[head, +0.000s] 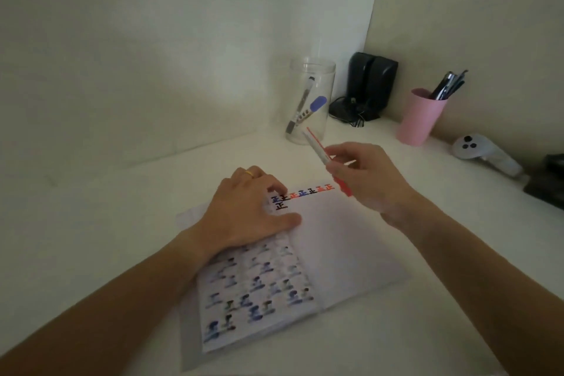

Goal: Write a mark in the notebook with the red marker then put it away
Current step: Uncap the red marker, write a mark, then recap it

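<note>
An open notebook [341,247] lies on the white desk, with a row of red, blue and black marks along the top of its right page. My left hand [244,214] presses flat on the fold near the top of the left page. My right hand [363,180] hovers just above the notebook's top right corner and grips the red marker [316,143]. The marker is tilted, its white barrel pointing up and away toward the jar, its red cap end poking out below my fingers.
A clear plastic jar [311,101] holding a blue and a black marker stands behind the notebook. A pink cup [419,117] of pens, black speakers [370,85] and a white controller [482,152] line the right back wall.
</note>
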Tool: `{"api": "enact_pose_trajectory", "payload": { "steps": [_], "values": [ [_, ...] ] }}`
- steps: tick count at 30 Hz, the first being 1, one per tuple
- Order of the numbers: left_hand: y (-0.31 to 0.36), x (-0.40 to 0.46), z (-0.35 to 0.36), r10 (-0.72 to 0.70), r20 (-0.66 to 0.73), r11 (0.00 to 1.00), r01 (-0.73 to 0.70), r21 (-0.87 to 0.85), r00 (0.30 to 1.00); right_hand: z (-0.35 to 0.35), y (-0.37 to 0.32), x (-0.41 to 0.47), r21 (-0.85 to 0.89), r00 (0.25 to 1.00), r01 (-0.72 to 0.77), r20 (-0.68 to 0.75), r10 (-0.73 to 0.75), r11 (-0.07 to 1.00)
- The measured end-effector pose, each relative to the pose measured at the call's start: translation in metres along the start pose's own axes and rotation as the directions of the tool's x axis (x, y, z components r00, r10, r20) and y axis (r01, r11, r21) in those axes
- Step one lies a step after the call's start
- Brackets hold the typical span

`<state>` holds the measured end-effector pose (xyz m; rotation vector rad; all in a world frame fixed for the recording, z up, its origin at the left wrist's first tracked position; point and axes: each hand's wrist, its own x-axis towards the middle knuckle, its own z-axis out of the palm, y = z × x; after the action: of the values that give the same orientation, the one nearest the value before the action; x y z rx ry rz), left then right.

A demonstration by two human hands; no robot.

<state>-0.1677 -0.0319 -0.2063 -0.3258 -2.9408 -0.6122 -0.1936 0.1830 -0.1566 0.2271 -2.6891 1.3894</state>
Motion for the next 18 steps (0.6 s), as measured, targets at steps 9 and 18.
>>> {"api": "enact_pose_trajectory", "payload": {
  "steps": [9, 18],
  "values": [
    [-0.010, -0.001, 0.008, 0.073, -0.156, 0.996, -0.081, -0.046, 0.985, 0.050, 0.018, 0.017, 0.721, 0.951, -0.290, 0.290, 0.105, 0.629],
    [-0.012, 0.000, 0.006, 0.249, -0.369, 0.968, -0.238, 0.078, 0.896, 0.054, 0.024, 0.011, 0.666, 0.988, -0.072, 0.149, -0.038, 0.742]
  ]
}}
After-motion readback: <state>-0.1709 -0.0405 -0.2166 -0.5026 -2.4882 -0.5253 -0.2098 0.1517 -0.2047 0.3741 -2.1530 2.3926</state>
